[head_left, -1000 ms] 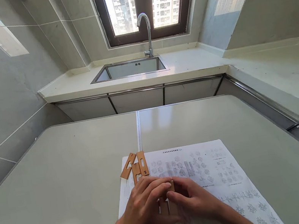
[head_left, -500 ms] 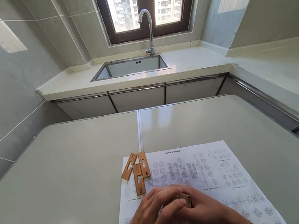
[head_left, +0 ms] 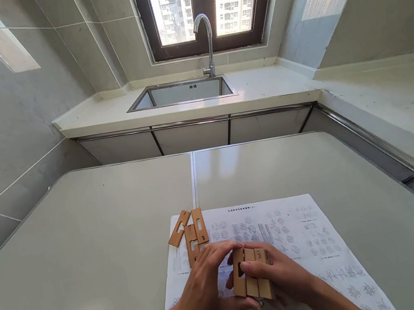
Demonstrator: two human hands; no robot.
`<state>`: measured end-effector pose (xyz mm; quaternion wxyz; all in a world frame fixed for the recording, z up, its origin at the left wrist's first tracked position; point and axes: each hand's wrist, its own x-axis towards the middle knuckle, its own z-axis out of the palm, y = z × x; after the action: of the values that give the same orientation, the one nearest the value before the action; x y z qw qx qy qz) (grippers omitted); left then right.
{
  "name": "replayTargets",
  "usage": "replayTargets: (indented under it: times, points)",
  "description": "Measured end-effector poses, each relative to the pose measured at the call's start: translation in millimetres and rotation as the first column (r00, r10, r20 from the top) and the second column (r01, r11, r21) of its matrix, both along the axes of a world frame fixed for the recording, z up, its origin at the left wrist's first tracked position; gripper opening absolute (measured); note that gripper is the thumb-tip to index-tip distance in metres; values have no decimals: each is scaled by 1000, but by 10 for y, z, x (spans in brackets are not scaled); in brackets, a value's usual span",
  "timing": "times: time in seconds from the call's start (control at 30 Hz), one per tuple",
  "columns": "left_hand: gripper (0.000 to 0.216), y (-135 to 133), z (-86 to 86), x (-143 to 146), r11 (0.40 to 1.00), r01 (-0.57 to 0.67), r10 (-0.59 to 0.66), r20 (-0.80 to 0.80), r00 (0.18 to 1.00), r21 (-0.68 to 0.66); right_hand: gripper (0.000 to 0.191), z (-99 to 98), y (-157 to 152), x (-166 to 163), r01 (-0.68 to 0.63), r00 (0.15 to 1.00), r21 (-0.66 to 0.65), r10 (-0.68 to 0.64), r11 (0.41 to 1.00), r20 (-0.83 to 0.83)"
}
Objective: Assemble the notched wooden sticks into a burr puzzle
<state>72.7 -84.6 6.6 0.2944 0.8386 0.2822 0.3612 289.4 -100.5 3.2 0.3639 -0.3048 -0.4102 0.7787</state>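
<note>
Both my hands meet over a printed instruction sheet (head_left: 309,236) near the table's front edge. My right hand (head_left: 288,277) grips a row of three flat slotted wooden pieces (head_left: 252,274), held side by side and facing me. My left hand (head_left: 207,291) curls against the left side of that row, its fingers bent over the top of the leftmost piece. Three more slotted wooden pieces (head_left: 192,233) lie loose on the sheet's upper left corner, just beyond my left fingertips.
The grey table (head_left: 87,251) has a seam running down its middle. Beyond it a counter holds a steel sink (head_left: 184,94) and a curved faucet (head_left: 207,42) under a window. Tiled walls stand to the left and right.
The wooden pieces, earlier hidden between my hands, have been raised and turned so three now show side by side. My left fingers have shifted to the row's left edge.
</note>
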Motion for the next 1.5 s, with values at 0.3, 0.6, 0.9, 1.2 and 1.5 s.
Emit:
replayTargets:
  times: [0.3, 0.6, 0.9, 1.2, 1.5]
  points:
    - [84, -28, 42, 38, 901, -18, 141, 252, 957, -434, 40, 12, 35, 36, 251, 902, 179, -297, 951, 312]
    - [75, 22, 30, 91, 432, 287, 208, 404, 890, -855, 34, 19, 45, -8, 281, 755, 439, -479, 854, 447]
    - [59, 64, 100, 135, 392, 205, 268, 325, 907, -897, 30, -37, 55, -16, 297, 666, 481, -540, 825, 515]
    - [61, 70, 140, 149, 359, 213, 211, 301, 930, -909, 21, -74, 58, -1, 238, 632, 555, -561, 797, 534]
    - [59, 85, 109, 127, 328, 228, 237, 313, 920, -917, 22, -79, 54, 6, 297, 550, 564, -621, 770, 559]
